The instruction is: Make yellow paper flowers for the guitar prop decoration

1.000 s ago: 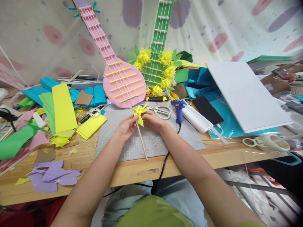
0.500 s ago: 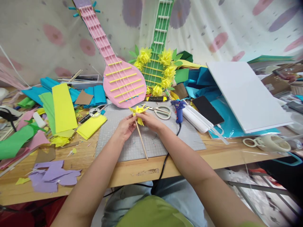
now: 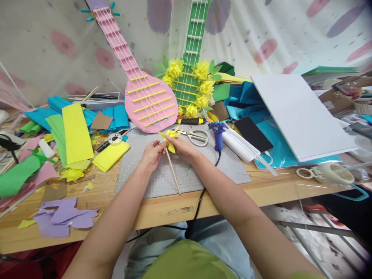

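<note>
A yellow paper flower (image 3: 169, 136) sits on the top end of a thin wooden stick (image 3: 173, 170) that slants down over the grey cutting mat (image 3: 151, 178). My left hand (image 3: 151, 155) pinches the flower's base from the left. From the right, the fingers of my right hand (image 3: 183, 148) are closed on the same flower. Both hands hover just above the mat, near its far edge.
Scissors (image 3: 199, 136) and a blue glue gun (image 3: 217, 135) lie just beyond my right hand, its cord running off the table edge. A pink paper guitar (image 3: 148, 101) and a green one with yellow flowers (image 3: 192, 83) lean behind. Paper scraps (image 3: 72, 133) cover the left; a white board (image 3: 299, 112) and phone (image 3: 253, 135) lie right.
The flower's petals have been pressed in slightly and my hands shifted a little left and away. The view tilted a bit; nothing else on the table moved.
</note>
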Demonstrator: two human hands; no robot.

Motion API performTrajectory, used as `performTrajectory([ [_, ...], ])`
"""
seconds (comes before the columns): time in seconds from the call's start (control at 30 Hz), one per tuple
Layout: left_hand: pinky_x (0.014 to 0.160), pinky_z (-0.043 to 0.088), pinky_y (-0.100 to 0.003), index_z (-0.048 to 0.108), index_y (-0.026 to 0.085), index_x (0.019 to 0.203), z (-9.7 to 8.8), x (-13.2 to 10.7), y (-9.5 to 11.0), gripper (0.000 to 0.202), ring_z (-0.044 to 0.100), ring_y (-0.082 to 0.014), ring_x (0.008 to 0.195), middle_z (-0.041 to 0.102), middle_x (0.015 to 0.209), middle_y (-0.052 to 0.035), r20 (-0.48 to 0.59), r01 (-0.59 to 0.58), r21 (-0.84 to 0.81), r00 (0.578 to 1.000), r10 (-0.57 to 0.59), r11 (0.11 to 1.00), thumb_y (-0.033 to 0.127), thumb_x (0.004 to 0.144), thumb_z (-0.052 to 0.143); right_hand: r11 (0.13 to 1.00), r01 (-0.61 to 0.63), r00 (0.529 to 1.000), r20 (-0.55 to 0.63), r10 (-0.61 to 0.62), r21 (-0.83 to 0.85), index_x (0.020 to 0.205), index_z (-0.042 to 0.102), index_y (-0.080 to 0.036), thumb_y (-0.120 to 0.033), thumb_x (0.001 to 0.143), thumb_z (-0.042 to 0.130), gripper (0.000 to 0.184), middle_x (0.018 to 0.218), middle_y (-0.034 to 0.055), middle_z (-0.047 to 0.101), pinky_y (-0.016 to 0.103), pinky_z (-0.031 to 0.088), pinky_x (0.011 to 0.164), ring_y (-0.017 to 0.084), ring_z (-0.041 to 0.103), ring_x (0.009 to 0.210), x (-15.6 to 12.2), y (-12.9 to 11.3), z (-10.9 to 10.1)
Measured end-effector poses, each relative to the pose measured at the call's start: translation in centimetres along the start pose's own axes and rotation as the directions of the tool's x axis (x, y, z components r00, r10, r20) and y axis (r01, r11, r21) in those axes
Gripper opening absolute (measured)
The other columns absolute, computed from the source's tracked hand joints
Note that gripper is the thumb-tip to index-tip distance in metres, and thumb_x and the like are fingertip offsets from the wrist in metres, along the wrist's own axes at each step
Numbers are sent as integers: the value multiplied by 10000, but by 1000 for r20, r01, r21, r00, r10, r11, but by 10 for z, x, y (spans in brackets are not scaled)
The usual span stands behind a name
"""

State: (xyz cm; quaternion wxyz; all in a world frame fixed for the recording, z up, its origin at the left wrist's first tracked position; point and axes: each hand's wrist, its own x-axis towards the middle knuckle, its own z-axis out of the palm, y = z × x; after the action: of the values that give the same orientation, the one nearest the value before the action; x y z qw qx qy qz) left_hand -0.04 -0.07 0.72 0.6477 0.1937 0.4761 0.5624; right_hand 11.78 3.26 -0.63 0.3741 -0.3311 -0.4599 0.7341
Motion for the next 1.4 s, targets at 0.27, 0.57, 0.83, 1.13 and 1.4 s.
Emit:
performTrajectory([
  [0.27, 424, 380, -135, 527, 129, 707, -2, 0, 3, 278, 472, -31, 436, 543, 544, 44, 71, 60, 36, 996, -63, 998, 103, 558, 760, 987, -69, 997, 34, 64, 146, 715, 597, -156, -390, 670, 696, 258, 649, -6, 610, 222, 445, 604, 94, 535, 599, -6, -9, 1],
  [0.57, 452, 410, -138, 604, 105, 708, -5, 5, 3, 133, 463, -22, 434, 569, 564, 23, 170, 99, 95, 979, -114, 991, 102, 632, 712, 966, -49, 998, -22, 57, 255, 689, 601, -151, -265, 633, 712, 168, 609, -28, 601, 202, 419, 571, 80, 536, 581, -3, -7, -3],
  [0.83, 448, 416, -125, 639, 86, 724, -8, 8, 7, 82, 446, -9, 425, 575, 587, 9, 226, 136, 99, 962, -155, 986, 100, 663, 691, 979, -30, 998, -55, 42, 203, 698, 602, -154, -265, 648, 693, 152, 632, -23, 607, 209, 424, 564, 82, 530, 577, -3, -8, -2],
  [1.13, 412, 413, -118, 599, 101, 734, -7, 5, 8, 81, 392, 10, 372, 545, 580, 39, 191, 148, 16, 970, -148, 989, 94, 692, 668, 982, -26, 997, -62, 38, 189, 705, 598, -158, -317, 639, 700, 200, 634, -15, 612, 217, 438, 556, 91, 541, 575, -2, -6, 1],
  [1.4, 401, 403, -123, 610, 100, 732, -4, 5, 7, 60, 387, 6, 372, 563, 590, 30, 134, 112, 33, 984, -115, 993, 97, 700, 661, 984, -15, 996, -88, 31, 177, 717, 595, -160, -314, 627, 712, 213, 653, -21, 606, 212, 431, 565, 84, 534, 593, 0, -4, -1],
])
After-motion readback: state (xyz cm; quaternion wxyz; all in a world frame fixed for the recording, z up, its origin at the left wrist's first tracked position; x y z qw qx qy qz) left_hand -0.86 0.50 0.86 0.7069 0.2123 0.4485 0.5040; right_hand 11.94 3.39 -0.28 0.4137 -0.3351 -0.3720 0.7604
